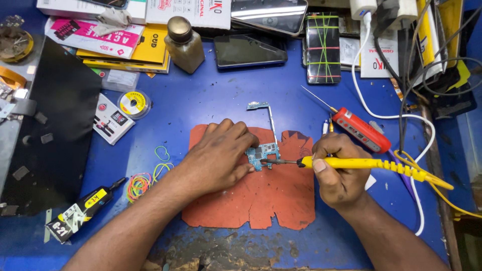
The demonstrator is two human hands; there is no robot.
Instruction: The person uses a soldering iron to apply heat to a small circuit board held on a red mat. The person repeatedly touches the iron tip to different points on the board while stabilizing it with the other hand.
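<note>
- Resting palm-down on the orange mat [261, 200], the left hand [221, 155] has its fingers curled together, and their tips press the small blue-green circuit board [263, 154] flat against the mat.
- The circuit board lies near the upper middle of the orange mat, and a thin strip of it runs up past the mat's top edge onto the blue table [201, 100].
- The right hand [339, 170] sits at the mat's right edge, closed around the yellow soldering iron [361, 163], with the thumb lying along the barrel.
- The iron's dark metal tip points left and touches the board's right edge, just beside the left fingertips.
- The iron's yellow cord trails off to the right of the mat.
- A red pen-shaped tool [359, 129] lies just above the right hand, up and right of the mat.
- Coloured rubber bands [143, 180] lie left of the mat, beside the left forearm.
- A black glue tube [80, 211] lies further left of the mat, lower down.
- A small brown-capped bottle [183, 45] stands well above the mat, beside two dark phones [251, 50] lying flat.
</note>
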